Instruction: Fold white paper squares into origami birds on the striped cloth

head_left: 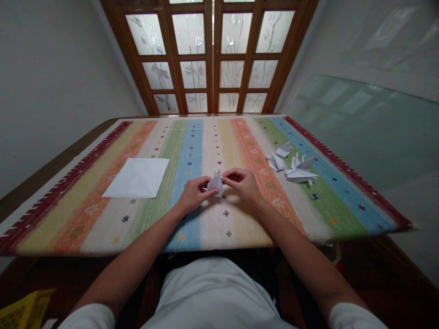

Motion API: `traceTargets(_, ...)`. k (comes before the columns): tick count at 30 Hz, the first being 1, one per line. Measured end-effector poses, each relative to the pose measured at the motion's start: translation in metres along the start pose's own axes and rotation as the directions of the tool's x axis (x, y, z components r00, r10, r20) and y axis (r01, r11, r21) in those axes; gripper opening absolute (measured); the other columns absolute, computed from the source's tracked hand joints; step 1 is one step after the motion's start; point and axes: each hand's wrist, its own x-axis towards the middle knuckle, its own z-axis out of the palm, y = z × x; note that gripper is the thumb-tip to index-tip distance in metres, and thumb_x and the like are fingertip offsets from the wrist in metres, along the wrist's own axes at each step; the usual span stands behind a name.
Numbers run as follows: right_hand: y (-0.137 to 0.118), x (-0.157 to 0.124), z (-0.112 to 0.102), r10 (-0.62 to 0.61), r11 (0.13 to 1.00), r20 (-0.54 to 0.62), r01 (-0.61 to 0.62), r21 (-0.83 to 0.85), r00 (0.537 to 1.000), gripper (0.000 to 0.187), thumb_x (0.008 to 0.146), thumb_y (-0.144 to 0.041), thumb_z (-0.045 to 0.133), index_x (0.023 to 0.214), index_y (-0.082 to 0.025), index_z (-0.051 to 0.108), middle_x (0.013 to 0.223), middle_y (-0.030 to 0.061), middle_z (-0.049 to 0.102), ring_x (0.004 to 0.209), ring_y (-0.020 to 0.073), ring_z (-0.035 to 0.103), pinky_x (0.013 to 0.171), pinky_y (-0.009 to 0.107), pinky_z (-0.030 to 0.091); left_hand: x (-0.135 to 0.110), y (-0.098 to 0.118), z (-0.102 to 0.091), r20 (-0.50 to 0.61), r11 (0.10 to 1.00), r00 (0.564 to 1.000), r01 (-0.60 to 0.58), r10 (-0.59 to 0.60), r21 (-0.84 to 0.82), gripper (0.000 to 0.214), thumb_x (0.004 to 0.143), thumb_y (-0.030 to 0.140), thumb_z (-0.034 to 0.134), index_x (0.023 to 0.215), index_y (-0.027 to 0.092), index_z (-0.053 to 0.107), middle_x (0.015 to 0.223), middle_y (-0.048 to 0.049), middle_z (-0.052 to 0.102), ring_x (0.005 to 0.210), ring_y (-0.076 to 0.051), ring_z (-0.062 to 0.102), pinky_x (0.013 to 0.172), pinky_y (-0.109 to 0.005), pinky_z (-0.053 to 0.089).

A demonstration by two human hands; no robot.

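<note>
Had folded white paper [215, 184] pinched in left hand [195, 194], thumb in front, tip up, over middle of striped tablecloth [212, 228]. Had right hand [243, 183] narrowed to a thumb-and-finger pinch at paper's right edge. Probably called for light but steady left hold, right pinch close to fold, small pulls to avoid tearing. Saw flat white sheet [139, 178] off left, paper birds [299, 175] off right.
</note>
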Motion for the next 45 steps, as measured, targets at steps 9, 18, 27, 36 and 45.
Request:
traceTargets(9,-0.001,0.001,-0.004,0.064,0.997,0.016,-0.064,0.047,0.998,0.03,0.071,-0.045,0.096,0.081,-0.022,0.079,0.086,0.0053,0.078,0.079,0.02,0.073,0.081,0.038,0.062,-0.001,0.006,0.001,0.035,0.998,0.999,-0.022,0.02,0.053,0.034,0.086,0.044,0.084,0.108,0.018,0.08,0.092,-0.0054,0.081,0.076,-0.018,0.074,0.067,-0.028,0.062)
traceTargets(18,-0.005,0.001,0.0,0.072,0.991,-0.006,-0.071,0.118,0.997,0.041,0.066,-0.045,0.099,0.081,-0.023,0.068,0.081,-0.0004,0.072,0.075,0.0161,0.068,0.072,0.031,0.059,-0.001,0.008,0.001,0.051,1.0,0.999,0.004,-0.005,0.019,0.036,0.085,0.045,0.085,0.106,0.017,0.079,0.092,-0.0048,0.079,0.075,-0.017,0.072,0.066,-0.026,0.059)
traceTargets(27,-0.002,0.001,0.006,0.054,0.979,-0.031,-0.047,0.199,0.998,0.057,0.066,-0.047,0.099,0.073,-0.025,0.047,0.078,-0.0008,0.071,0.072,0.0145,0.064,0.073,0.03,0.055,-0.002,0.008,0.003,0.047,0.999,0.998,0.032,-0.03,-0.038,0.035,0.083,0.044,0.086,0.104,0.018,0.077,0.091,-0.0042,0.078,0.076,-0.017,0.071,0.068,-0.028,0.061)
traceTargets(36,-0.003,-0.003,0.013,0.033,0.999,-0.045,-0.032,0.026,0.998,0.043,0.079,-0.059,0.09,0.089,-0.025,0.066,0.079,-0.0019,0.065,0.067,0.0142,0.06,0.059,0.026,0.05,0.002,0.007,0.0,-0.142,0.974,0.984,-0.079,0.11,0.211,0.017,0.083,0.025,0.079,0.097,0.02,0.073,0.093,-0.0029,0.074,0.083,-0.018,0.067,0.063,-0.023,0.05)
traceTargets(45,0.002,-0.003,0.018,0.137,0.976,0.078,-0.148,0.16,0.987,0.046,0.078,-0.063,0.09,0.093,-0.025,0.068,0.086,-0.0001,0.071,0.073,0.0166,0.07,0.065,0.03,0.061,0.0,0.013,0.004,-0.051,0.954,0.983,-0.157,0.176,0.256,0.032,0.083,0.039,0.086,0.101,0.021,0.067,0.097,-0.0032,0.069,0.085,-0.018,0.064,0.068,-0.026,0.052)
